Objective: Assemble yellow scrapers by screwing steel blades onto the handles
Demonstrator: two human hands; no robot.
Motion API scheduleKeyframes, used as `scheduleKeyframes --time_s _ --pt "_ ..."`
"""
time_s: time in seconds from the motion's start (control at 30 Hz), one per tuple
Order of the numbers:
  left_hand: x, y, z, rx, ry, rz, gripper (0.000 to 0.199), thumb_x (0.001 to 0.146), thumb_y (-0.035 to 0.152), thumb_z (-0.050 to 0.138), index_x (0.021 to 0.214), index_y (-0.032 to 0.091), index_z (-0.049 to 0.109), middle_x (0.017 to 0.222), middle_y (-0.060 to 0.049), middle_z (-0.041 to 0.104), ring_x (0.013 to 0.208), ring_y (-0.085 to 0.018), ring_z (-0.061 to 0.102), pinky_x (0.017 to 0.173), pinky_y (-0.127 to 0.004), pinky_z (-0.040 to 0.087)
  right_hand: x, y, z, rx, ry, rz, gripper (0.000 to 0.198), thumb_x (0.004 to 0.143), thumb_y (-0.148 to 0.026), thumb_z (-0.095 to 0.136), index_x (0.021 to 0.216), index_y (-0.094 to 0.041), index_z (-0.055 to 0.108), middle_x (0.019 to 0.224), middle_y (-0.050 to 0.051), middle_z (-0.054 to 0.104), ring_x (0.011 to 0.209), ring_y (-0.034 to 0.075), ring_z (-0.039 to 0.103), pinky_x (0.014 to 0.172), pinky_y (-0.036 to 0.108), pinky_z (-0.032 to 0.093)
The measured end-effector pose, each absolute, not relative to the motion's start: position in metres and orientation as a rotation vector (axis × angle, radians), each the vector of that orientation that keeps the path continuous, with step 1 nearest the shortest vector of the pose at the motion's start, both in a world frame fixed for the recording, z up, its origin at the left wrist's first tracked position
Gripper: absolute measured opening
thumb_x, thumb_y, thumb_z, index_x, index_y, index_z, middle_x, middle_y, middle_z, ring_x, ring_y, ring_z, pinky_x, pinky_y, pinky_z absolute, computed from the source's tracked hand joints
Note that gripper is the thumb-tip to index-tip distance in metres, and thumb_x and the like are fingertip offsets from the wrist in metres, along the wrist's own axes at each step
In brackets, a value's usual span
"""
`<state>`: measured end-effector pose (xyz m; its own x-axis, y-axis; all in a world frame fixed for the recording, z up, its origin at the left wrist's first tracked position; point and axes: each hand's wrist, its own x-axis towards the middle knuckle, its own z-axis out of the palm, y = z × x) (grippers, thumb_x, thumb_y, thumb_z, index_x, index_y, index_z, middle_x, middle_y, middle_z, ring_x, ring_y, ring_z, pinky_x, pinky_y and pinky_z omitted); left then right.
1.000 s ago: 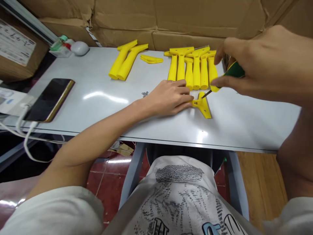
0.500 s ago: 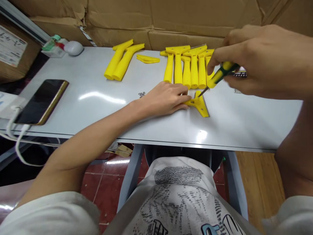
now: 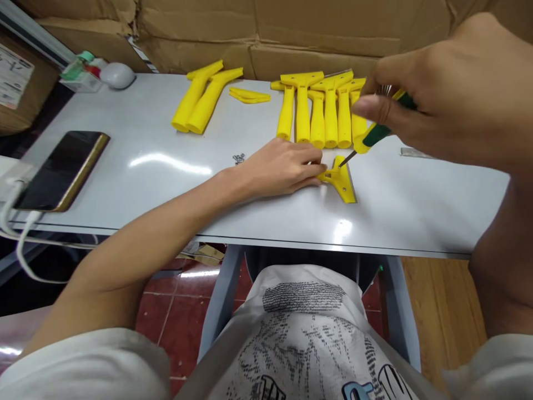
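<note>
My left hand (image 3: 293, 168) is closed around the handle of a yellow scraper (image 3: 343, 180), pressing it to the table; the handle is hidden under my fingers. The scraper's wide head points right, with a thin blade edge along it and a screw near its lower end. In my right hand (image 3: 441, 100) is a screwdriver (image 3: 376, 135) with a green and yellow handle, held at a slant. Its tip meets the scraper head by the upper screw spot. Several more yellow scrapers (image 3: 330, 114) lie side by side just behind my hands.
Two yellow handles (image 3: 204, 103) and some thin yellow pieces (image 3: 250, 96) lie farther left on the white table (image 3: 175, 194). A small heap of screws (image 3: 239, 159) is beside my left wrist. A phone (image 3: 62, 169) with white cables lies at the left. Cardboard (image 3: 200, 50) stands behind.
My right hand has rolled around the screwdriver handle, its thumb now showing along it. The tip stays at the scraper head. My left hand keeps its hold; the view has shifted slightly.
</note>
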<state>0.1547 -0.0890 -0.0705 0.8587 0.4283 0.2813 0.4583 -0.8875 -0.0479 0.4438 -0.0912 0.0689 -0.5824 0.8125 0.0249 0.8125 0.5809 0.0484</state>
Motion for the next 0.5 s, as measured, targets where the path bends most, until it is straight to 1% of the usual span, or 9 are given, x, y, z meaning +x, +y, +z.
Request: scheduleKeyframes --time_s 0.07,0.13,0.17,0.23,0.27,0.3,0.4,0.43,0.5 --pt "0.154 -0.089 -0.072 -2.922 -0.694 -0.412 0.035 0.123 0.044 0.054 0.133 0.024 0.081 0.118 -0.012 0.078 0.105 -0.028 0.077 0.081 -0.039 0.054 0.439 -0.095 0.07 -1.255 -2.862 -0.239 0.064 0.105 -0.065 0.024 0.124 -0.028 0.073 0.092 0.007 0.051 0.094 0.031 0.06 0.09 0.055 0.042" --pt "0.154 -0.089 -0.072 -2.931 -0.686 -0.427 0.033 0.123 0.043 0.056 0.134 0.025 0.081 0.119 -0.012 0.078 0.105 -0.028 0.077 0.081 -0.039 0.054 0.435 -0.097 0.072 -1.088 -2.937 -0.24 0.061 0.1 -0.061 0.033 0.132 -0.028 0.072 0.103 0.009 0.055 0.086 0.027 0.054 0.084 0.051 0.043" --pt "0.154 -0.089 -0.072 -2.933 -0.677 -0.431 0.033 0.123 0.044 0.057 0.134 0.025 0.081 0.12 -0.012 0.078 0.105 -0.027 0.077 0.081 -0.039 0.054 0.433 -0.098 0.072 -1.097 -2.94 -0.261 0.061 0.098 -0.061 0.035 0.133 -0.027 0.071 0.102 0.01 0.055 0.084 0.028 0.053 0.082 0.051 0.042" --pt "0.155 -0.09 -0.072 -2.929 -0.655 -0.426 0.032 0.123 0.043 0.057 0.133 0.024 0.081 0.12 -0.012 0.079 0.104 -0.027 0.077 0.08 -0.038 0.054 0.432 -0.096 0.073 -1.272 -2.876 -0.395 0.058 0.101 -0.061 0.033 0.121 -0.025 0.074 0.087 0.01 0.051 0.081 0.031 0.054 0.081 0.052 0.04" --pt "0.155 -0.09 -0.072 -2.923 -0.645 -0.42 0.032 0.123 0.043 0.057 0.132 0.024 0.081 0.12 -0.012 0.079 0.104 -0.027 0.077 0.079 -0.037 0.053 0.432 -0.095 0.073 -1.324 -2.855 -0.431 0.055 0.102 -0.058 0.032 0.115 -0.026 0.074 0.083 0.01 0.051 0.081 0.032 0.055 0.082 0.053 0.04" --pt "0.155 -0.09 -0.072 -2.918 -0.638 -0.414 0.032 0.123 0.042 0.057 0.133 0.023 0.081 0.12 -0.012 0.08 0.104 -0.027 0.077 0.078 -0.037 0.053 0.433 -0.093 0.073 -1.307 -2.857 -0.418 0.053 0.103 -0.055 0.031 0.114 -0.027 0.075 0.084 0.011 0.055 0.083 0.032 0.058 0.083 0.053 0.041" --pt "0.156 -0.091 -0.072 -2.911 -0.628 -0.411 0.032 0.123 0.041 0.058 0.137 0.023 0.08 0.12 -0.012 0.08 0.104 -0.027 0.078 0.077 -0.036 0.052 0.436 -0.088 0.073 -0.982 -2.931 -0.173 0.051 0.101 -0.053 0.04 0.132 -0.032 0.074 0.114 0.01 0.065 0.094 0.029 0.063 0.086 0.05 0.046" --pt "0.156 -0.091 -0.072 -2.916 -0.627 -0.412 0.032 0.123 0.041 0.059 0.138 0.023 0.08 0.12 -0.013 0.08 0.104 -0.027 0.078 0.077 -0.036 0.052 0.437 -0.087 0.072 -0.936 -2.935 -0.146 0.053 0.1 -0.055 0.043 0.136 -0.03 0.073 0.116 0.01 0.065 0.096 0.029 0.065 0.086 0.05 0.048" --pt "0.156 -0.091 -0.071 -2.932 -0.635 -0.419 0.031 0.122 0.042 0.06 0.137 0.023 0.08 0.12 -0.012 0.08 0.104 -0.027 0.078 0.078 -0.036 0.052 0.437 -0.088 0.071 -1.11 -2.901 -0.26 0.056 0.103 -0.06 0.042 0.131 -0.025 0.075 0.1 0.011 0.065 0.095 0.034 0.068 0.085 0.053 0.049"
